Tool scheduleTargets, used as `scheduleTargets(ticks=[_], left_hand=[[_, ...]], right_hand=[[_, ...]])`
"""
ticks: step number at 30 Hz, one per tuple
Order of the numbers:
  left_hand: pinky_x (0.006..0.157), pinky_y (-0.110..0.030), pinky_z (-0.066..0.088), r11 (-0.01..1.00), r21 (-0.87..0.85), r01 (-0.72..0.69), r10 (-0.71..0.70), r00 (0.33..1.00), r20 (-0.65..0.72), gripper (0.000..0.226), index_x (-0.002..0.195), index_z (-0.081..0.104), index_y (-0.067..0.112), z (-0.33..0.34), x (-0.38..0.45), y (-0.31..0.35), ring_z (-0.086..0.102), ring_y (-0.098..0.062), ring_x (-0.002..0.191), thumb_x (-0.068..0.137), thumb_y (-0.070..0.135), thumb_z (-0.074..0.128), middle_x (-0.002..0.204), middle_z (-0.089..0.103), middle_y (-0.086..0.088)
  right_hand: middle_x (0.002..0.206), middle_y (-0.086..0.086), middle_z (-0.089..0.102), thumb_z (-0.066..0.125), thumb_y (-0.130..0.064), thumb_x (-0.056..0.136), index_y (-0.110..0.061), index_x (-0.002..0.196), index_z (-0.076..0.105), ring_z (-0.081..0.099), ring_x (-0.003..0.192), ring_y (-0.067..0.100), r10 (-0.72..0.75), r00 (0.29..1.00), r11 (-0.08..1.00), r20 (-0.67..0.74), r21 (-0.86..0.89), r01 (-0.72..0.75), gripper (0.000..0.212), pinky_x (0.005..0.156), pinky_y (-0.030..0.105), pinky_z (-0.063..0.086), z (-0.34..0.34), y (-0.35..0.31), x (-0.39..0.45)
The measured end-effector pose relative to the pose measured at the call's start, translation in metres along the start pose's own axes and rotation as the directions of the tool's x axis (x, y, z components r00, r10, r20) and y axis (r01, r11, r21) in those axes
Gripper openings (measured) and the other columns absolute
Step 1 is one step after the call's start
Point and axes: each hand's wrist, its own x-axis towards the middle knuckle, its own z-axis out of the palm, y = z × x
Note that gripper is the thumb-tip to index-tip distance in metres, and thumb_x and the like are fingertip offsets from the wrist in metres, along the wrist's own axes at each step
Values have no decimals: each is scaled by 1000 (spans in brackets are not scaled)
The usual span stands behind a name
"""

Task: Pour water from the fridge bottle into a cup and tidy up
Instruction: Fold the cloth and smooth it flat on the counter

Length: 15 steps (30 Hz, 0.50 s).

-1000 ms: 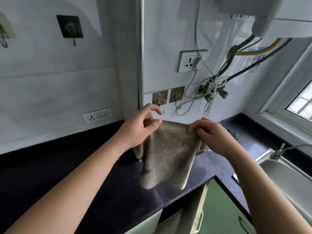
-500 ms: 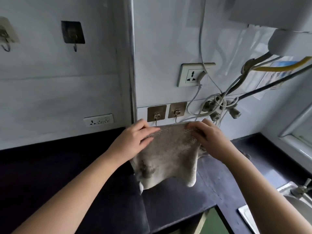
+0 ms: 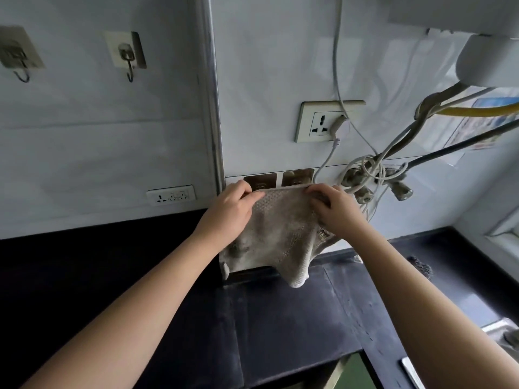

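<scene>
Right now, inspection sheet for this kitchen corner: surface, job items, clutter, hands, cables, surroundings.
Surface: dark countertop, dull, faint pale specks.
Job's things: grey knitted cloth held up against the wall, top edge at the two brass hook plates; bottle and cup not seen.
Clutter: dark scrubber-like lump on the counter at right, unclear.
Hands: left hand and right hand each pinch a top corner of the cloth.
Cables: white cable bundle tangled beside the right hand; yellow hose above.
Surroundings: wall socket, socket strip, two empty adhesive hooks, sink edge at lower right.
</scene>
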Motion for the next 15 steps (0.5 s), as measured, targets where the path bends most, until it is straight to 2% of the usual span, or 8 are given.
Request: scheduleTargets(ticks=[3,7,9,11,13,14,15], left_hand=[[75,-37,56,999,5,36,-36,999,-1,36,114,71,0,6,-4,3,59,-25,79,81,-13,69,90,57,-11],[78,-28,51,985,-62,160,-159,987,10,26,109,74,4,19,-14,-1,59,-19,79,86,-5,67,89,58,-7],[82,-24,49,949,-142,283,-279,959,47,24,108,75,6,28,-22,0,60,-17,81,88,-2,64,95,61,-7],[84,-12,42,863,-251,439,-432,898,86,24,111,74,8,33,-29,6,62,-15,86,91,2,63,103,64,-6],[87,-4,37,776,-330,538,-533,839,114,26,116,72,9,37,-36,13,64,-18,98,93,4,61,111,66,-6],[91,-6,38,748,-345,568,-559,818,134,28,120,70,9,39,-39,17,64,-20,103,94,5,61,114,66,-6],[95,-14,42,732,-341,589,-573,804,159,30,123,68,10,41,-43,22,63,-22,107,94,7,61,117,64,-7]], right_hand=[[107,3,57,56,-20,95,-29,123,61,55,93,19,21,1000,1000,16,21,-22,30,82,25,38,8,5,0],[116,5,61,55,-14,93,-27,126,59,58,105,23,58,994,995,90,70,-65,36,93,33,46,23,9,-2],[113,4,64,52,-18,95,-28,127,58,61,97,23,127,984,985,125,100,-139,34,85,32,48,30,11,-6],[103,4,66,51,-23,97,-30,125,58,63,82,20,194,968,959,159,178,-221,30,72,28,47,36,14,-11],[94,3,66,51,-24,98,-32,123,59,61,71,17,215,962,932,170,258,-254,27,61,24,43,42,16,-18],[91,3,66,50,-23,99,-32,122,59,60,69,17,218,962,919,167,296,-259,27,57,22,41,45,18,-21],[91,4,66,50,-21,99,-34,121,59,60,68,18,221,962,907,162,327,-264,27,54,20,40,47,18,-24]])
